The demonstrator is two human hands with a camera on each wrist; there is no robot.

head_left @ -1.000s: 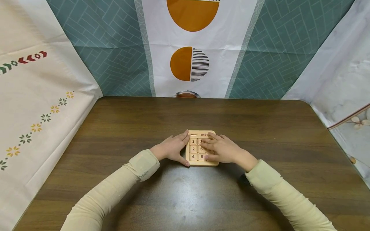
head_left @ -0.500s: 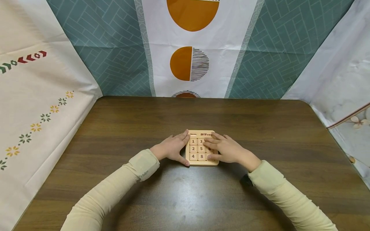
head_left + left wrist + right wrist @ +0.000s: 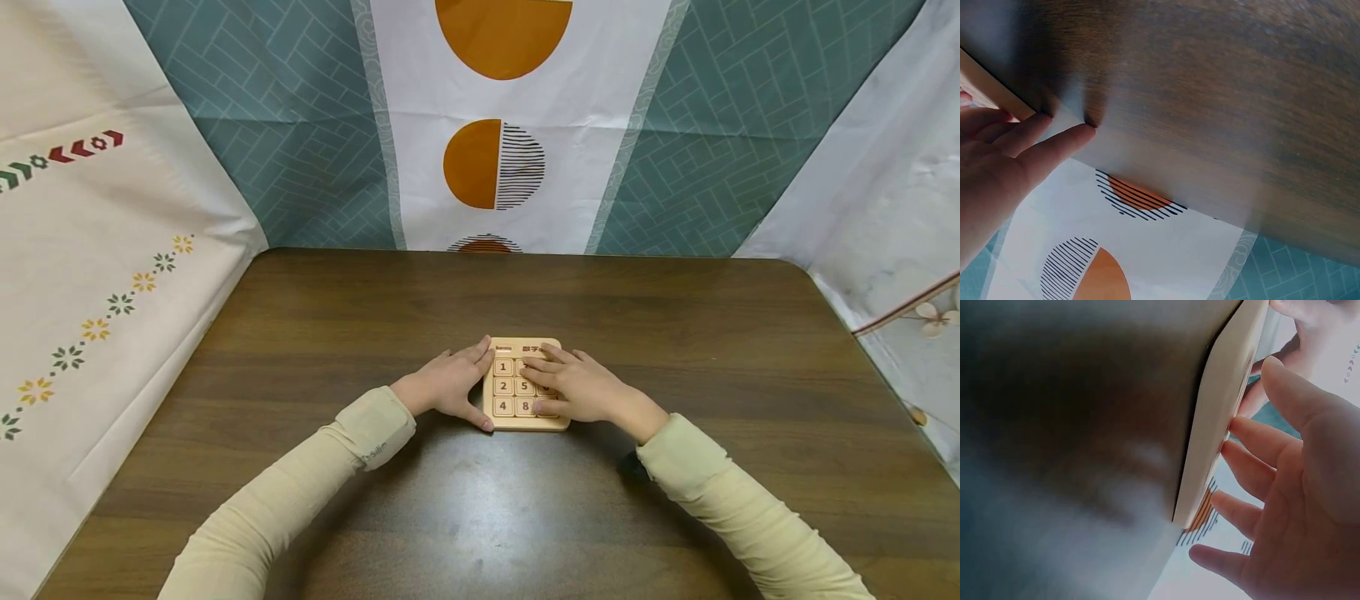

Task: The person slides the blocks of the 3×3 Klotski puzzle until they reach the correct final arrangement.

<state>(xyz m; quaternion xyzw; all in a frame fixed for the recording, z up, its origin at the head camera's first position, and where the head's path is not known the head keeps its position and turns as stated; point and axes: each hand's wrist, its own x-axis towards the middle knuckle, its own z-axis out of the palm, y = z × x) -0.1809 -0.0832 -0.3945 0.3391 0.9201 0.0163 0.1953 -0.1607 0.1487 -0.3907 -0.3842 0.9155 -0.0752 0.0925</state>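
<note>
A pale wooden number slide puzzle (image 3: pixel 524 425) lies flat on the brown table, its tiles in three rows. Tiles 1, 2, 4, 5 and 8 show in the head view; others are partly under fingers. My left hand (image 3: pixel 453 385) steadies the board's left edge, thumb at the near corner and fingertips at the far one. In the left wrist view, straight fingers (image 3: pixel 1057 149) reach the tabletop past the board's corner. My right hand (image 3: pixel 588 392) is spread over the right column, fingertips on the tiles. From the right wrist, its fingers (image 3: pixel 1266 439) look fairly straight against the board's face.
The brown wooden table (image 3: pixel 360 308) stretches out around the board. Behind it hangs a teal and white cloth (image 3: pixel 300 125) with orange circles. A cream cloth (image 3: pixel 67 250) with printed flowers borders the left side, and a pale cloth (image 3: pixel 892 192) the right.
My right hand slid slightly right half a second ago, baring more of tiles 3 and 6, and is now back left over them. The left hand keeps its place.
</note>
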